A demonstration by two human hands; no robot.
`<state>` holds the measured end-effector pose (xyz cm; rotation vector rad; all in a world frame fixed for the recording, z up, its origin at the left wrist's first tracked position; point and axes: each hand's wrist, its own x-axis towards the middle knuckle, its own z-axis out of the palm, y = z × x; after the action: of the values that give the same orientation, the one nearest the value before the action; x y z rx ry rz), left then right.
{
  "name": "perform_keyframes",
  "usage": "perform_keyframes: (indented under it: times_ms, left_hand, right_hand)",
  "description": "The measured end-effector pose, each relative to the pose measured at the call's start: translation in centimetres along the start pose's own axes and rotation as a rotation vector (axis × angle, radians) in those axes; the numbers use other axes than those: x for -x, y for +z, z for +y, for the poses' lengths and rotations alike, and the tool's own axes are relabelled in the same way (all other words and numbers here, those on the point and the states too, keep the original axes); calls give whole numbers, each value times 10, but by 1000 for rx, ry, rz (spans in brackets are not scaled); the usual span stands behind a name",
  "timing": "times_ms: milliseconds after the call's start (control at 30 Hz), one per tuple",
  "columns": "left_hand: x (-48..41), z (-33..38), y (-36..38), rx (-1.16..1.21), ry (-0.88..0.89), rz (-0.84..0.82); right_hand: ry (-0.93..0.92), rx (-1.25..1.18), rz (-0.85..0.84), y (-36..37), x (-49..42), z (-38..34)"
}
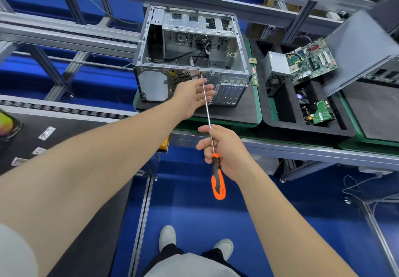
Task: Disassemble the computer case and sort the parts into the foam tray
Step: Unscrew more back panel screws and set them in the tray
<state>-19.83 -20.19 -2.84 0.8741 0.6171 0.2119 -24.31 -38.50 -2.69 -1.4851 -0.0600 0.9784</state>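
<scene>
Straight ahead, the computer case sat left of the foam tray. The right hand gripped the screwdriver, its long shaft running up and away to the case's rear panel; the open left hand hovered nearer, beside the tip.

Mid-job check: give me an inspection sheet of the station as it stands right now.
Surface: black pad under the computer case.
Job's things: computer case open on top; foam tray holds a power supply, a circuit board and a small green board; screwdriver tip at the case's rear panel.
Clutter: small packets on the black belt at left.
Hands: right hand grips the screwdriver; left hand open beside its shaft.
Cables: wires inside the case; loose cables on the blue floor at right.
Surroundings: roller conveyor; grey panel leaning by the tray.
</scene>
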Motion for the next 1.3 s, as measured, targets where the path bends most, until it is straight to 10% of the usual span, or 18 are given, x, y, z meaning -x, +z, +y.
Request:
perform_keyframes:
  times_ms: [433,633,800,1300]
  left_hand:
    - [-10,10,18,344,-128,5]
    - [-11,13,11,467,-191,-61]
    - [-9,14,9,449,-176,-75]
    - [-21,14,15,332,-184,-12]
  right_hand:
    - [-166,367,242,4,5,-11]
    - [43,-156,-192,7,18,-4]
    - [75,-368,-164,12,18,-3]
    - [-36,140,108,24,12,-6]
